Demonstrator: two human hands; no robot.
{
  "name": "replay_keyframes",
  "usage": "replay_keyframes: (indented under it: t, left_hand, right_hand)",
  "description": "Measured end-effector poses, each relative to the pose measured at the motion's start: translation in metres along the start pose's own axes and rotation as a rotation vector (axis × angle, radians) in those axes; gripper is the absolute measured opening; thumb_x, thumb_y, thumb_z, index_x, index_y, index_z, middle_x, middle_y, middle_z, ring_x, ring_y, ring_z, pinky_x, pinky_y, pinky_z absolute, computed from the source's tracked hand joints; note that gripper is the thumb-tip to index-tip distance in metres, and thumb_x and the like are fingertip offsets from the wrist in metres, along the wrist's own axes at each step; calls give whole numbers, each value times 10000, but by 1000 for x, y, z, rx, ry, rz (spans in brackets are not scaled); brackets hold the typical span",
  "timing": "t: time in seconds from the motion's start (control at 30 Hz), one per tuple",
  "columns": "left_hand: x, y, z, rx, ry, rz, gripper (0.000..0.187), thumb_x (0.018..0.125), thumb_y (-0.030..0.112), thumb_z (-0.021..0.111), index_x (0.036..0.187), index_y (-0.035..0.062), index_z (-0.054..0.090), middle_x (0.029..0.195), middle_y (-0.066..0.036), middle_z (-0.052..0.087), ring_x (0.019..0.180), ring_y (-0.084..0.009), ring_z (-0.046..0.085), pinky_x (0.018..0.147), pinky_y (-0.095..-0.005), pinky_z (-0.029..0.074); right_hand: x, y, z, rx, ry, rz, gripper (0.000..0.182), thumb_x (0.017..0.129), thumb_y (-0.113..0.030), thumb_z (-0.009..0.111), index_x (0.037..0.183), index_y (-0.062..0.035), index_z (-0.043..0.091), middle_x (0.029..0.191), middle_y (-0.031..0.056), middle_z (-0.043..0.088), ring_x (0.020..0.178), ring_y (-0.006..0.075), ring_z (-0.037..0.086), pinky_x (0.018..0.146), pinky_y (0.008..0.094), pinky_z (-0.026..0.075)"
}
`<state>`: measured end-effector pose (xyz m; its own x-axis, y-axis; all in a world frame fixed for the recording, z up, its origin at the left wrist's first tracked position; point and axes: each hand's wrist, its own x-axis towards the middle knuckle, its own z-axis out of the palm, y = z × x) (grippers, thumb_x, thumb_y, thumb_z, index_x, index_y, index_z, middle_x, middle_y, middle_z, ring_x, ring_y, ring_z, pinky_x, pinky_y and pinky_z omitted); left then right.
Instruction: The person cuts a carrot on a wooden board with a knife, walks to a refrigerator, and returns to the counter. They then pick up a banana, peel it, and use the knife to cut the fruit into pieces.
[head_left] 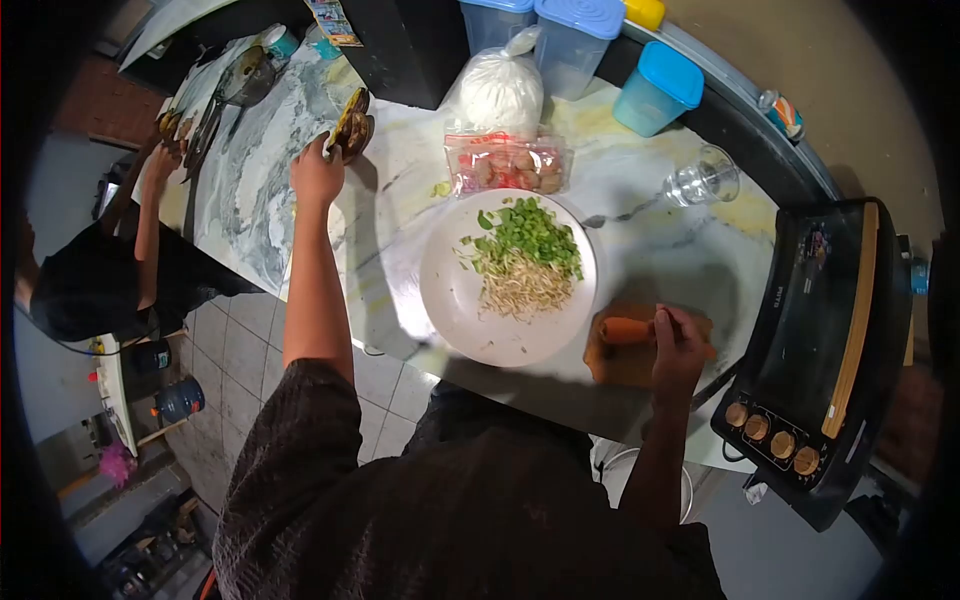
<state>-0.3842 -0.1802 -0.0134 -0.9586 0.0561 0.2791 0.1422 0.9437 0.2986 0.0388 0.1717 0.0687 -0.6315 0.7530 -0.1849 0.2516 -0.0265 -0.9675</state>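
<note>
My left hand point(318, 172) is stretched out over the counter, its fingers closed at the near side of a bunch of dark-spotted bananas point(354, 126). Low on the right, my right hand point(680, 342) is closed around one end of an orange carrot point(627, 331). The carrot lies over a brown wooden cutting board point(640, 372). Between my arms sits a large white plate point(450, 315), bearing chopped green leaves point(530, 233) and a heap of bean sprouts point(522, 289).
Behind the plate are a packet of reddish-brown pieces point(510, 165), a bag of white powder point(500, 92) and lidded plastic containers point(660, 88). A clear glass point(703, 178) and a black toaster oven point(800, 340) stand right. Another person point(100, 265) works at the left.
</note>
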Motion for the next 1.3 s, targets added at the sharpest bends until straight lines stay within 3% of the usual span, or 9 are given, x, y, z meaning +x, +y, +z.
replay_keyframes:
  t: [0.23, 0.33, 0.43, 0.5, 0.67, 0.8, 0.97, 1.17, 1.3]
  left_hand:
    - [46, -9, 15, -118, -271, -34, 360, 892, 410, 641, 1181, 204, 700, 1096, -57, 729, 1052, -319, 661, 936, -548, 405]
    - [54, -3, 9, -18, -381, -47, 351, 903, 386, 652, 1173, 168, 707, 1055, -83, 733, 1017, -272, 672, 899, -484, 435]
    - [66, -26, 16, -454, -468, -250, 368, 932, 348, 650, 1161, 65, 705, 998, -84, 731, 968, -211, 668, 884, -382, 452]
    - [64, -41, 13, -768, -319, -334, 385, 964, 305, 631, 1148, -29, 685, 985, -65, 716, 948, -171, 651, 875, -315, 450]
    - [23, -33, -64, -1096, -479, -338, 354, 1017, 319, 546, 1191, 24, 635, 994, -32, 691, 888, -124, 594, 783, -272, 367]
    - [-34, 3, -112, -1271, -618, -136, 342, 1020, 295, 546, 1153, -4, 648, 1007, -33, 689, 903, -96, 573, 810, -266, 388]
    - [-109, 95, -143, -1467, -901, 58, 395, 994, 250, 570, 1204, -84, 598, 1061, -108, 677, 985, -172, 600, 945, -289, 417]
    - [-198, 194, -127, -1648, -1392, 118, 449, 982, 210, 587, 1296, -108, 537, 1217, -177, 642, 1109, -235, 619, 1020, -355, 447]
    - [-237, 236, -110, -1569, -1529, 160, 490, 966, 224, 596, 1303, -123, 520, 1242, -213, 618, 1125, -290, 614, 1023, -394, 442]
  right_hand:
    - [-4, -7, 29, 15, 57, 77, 142, 968, -123, 629, 1062, -20, 659, 845, 9, 639, 784, 83, 590, 725, 225, 464]
    - [-4, -10, 35, 11, 104, 88, 143, 969, -128, 629, 1064, -25, 660, 842, 9, 641, 779, 78, 588, 718, 223, 458]
    - [-6, -12, 35, 30, 110, 114, 149, 966, -122, 636, 1059, -7, 658, 866, 21, 647, 819, 82, 599, 776, 229, 478]
    - [-8, -9, 31, 42, 102, 85, 160, 966, -124, 636, 1070, -6, 663, 873, 26, 652, 818, 83, 600, 774, 228, 479]
    - [-6, -3, 19, 58, 89, 111, 170, 966, -116, 634, 1089, -4, 664, 892, 33, 659, 824, 87, 606, 786, 230, 489]
    - [-1, 5, 8, 59, 61, 45, 162, 971, -122, 622, 1075, -6, 667, 855, 18, 656, 789, 77, 592, 699, 223, 450]
    - [0, -11, -9, 126, -83, -71, 210, 966, -96, 624, 1141, 20, 641, 946, 42, 657, 848, 94, 607, 768, 241, 477]
    - [-23, -62, -24, 159, -345, -280, 319, 925, -68, 670, 1226, 17, 609, 1102, 75, 664, 944, 89, 616, 848, 242, 486]
    - [-38, -66, -40, 405, -338, -280, 345, 899, -49, 690, 1227, 11, 607, 1113, 63, 679, 919, 91, 630, 840, 229, 479]
